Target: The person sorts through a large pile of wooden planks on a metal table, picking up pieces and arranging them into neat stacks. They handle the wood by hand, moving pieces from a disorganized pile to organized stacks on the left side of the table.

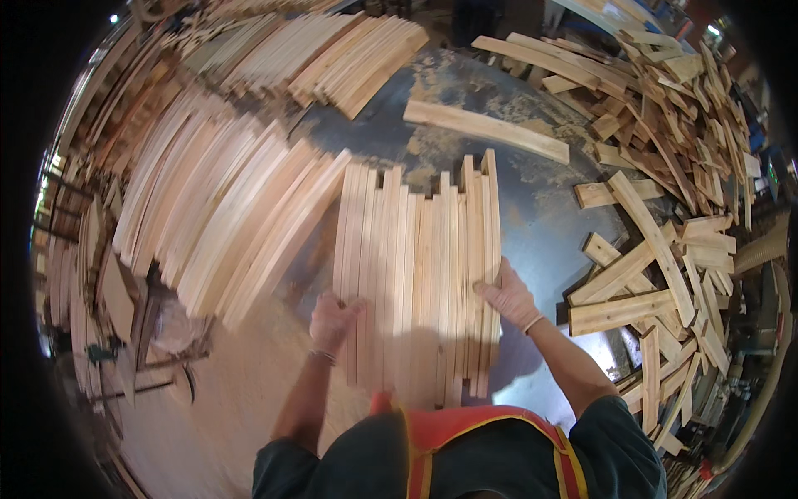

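Note:
A row of narrow pale wooden strips (418, 274) lies side by side in front of me, their far ends uneven. My left hand (334, 321), in a thin pale glove, presses on the row's left side with its thumb over the edge. On the opposite side my right hand (510, 299), gloved alike, grips the outermost strips, thumb on top and fingers along the outer face. Together the hands clasp the row between them. Part of each hand's fingers is hidden behind the wood.
More strips lie in a wide row (212, 200) at left, with another row (332, 58) beyond. A single board (486, 130) rests on the dark, sawdust-strewn tabletop (349, 129). Loose offcuts (636, 274) are heaped along the right. A plywood surface (241, 399) spans the near left.

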Demonstrator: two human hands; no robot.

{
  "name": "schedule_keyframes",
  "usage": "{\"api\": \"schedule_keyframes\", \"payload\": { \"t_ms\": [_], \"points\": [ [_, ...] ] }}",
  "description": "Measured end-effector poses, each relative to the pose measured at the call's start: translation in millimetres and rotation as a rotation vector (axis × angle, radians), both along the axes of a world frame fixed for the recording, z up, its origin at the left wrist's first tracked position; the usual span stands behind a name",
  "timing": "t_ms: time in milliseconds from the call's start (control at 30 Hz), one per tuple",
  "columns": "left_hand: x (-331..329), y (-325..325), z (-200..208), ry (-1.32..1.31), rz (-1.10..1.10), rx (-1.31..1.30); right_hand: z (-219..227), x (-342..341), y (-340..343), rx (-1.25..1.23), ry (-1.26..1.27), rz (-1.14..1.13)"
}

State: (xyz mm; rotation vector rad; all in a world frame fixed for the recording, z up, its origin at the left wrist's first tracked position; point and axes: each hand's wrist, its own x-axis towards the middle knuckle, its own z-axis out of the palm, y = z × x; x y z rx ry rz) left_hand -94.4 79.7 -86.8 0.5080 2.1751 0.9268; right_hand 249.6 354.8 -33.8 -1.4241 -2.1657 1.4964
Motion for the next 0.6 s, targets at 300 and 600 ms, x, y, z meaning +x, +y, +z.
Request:
{"api": "schedule_keyframes", "payload": {
  "t_ms": [300,600],
  "points": [
    [-3,113,67,0.213,-0.089,-0.334,18,-21,208,0.285,-0.444,0.68],
    [-17,59,24,-0.092,-0.057,-0.01,22,-57,350,0.341,-0.695,0.362]
  ]
}}
